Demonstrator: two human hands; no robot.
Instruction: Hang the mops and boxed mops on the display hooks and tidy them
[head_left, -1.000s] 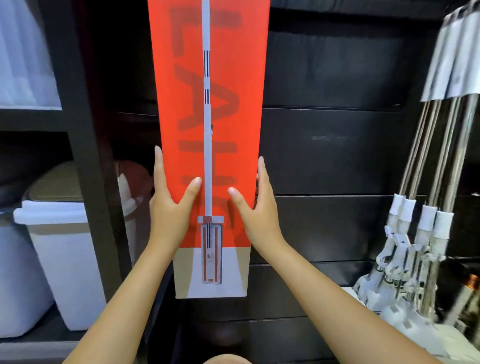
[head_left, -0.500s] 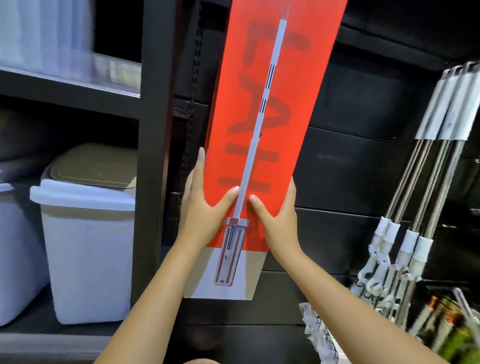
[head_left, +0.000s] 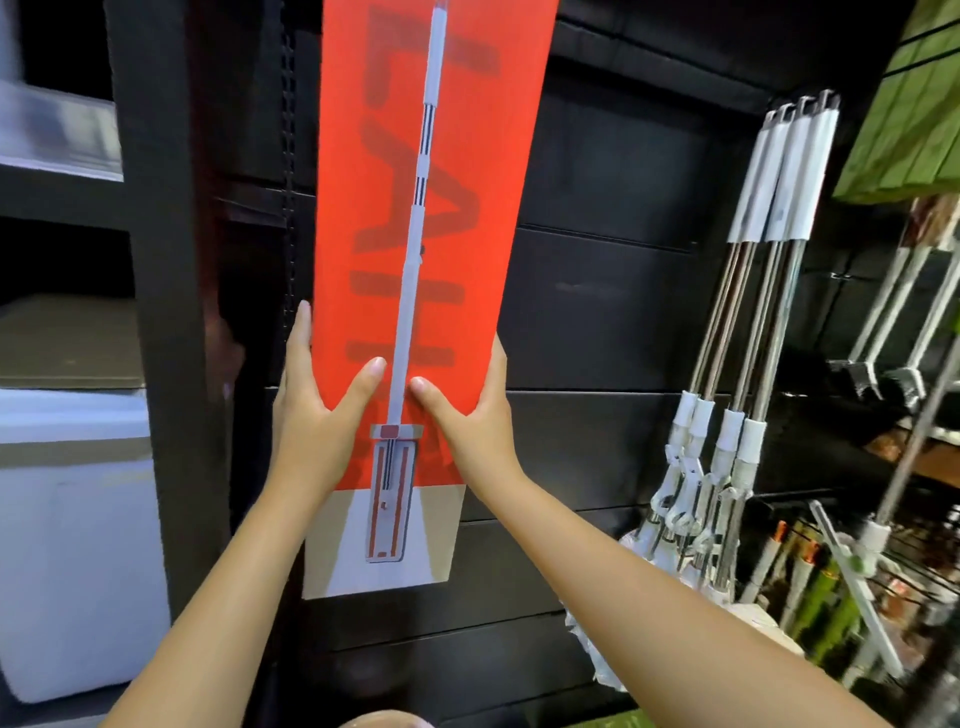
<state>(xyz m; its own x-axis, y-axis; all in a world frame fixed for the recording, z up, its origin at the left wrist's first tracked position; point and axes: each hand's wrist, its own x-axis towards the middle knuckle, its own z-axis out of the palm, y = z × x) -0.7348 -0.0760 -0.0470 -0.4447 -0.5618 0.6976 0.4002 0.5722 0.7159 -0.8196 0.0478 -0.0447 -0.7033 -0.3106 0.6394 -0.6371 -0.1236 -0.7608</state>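
A tall red boxed mop, printed with a mop picture, stands upright against the black slat wall; its top runs out of view. My left hand holds its left edge, thumb across the front. My right hand holds its right edge the same way. To the right, several loose mops with metal poles and white grips hang in a bunch, heads down.
A black upright post stands left of the box, with a white lidded bin on the shelf beyond it. More mop poles and green goods crowd the far right.
The box has gone from leaning right half a second ago to nearly upright. Both hands keep their hold on its edges. The view has swung right and shows more of the mops there.
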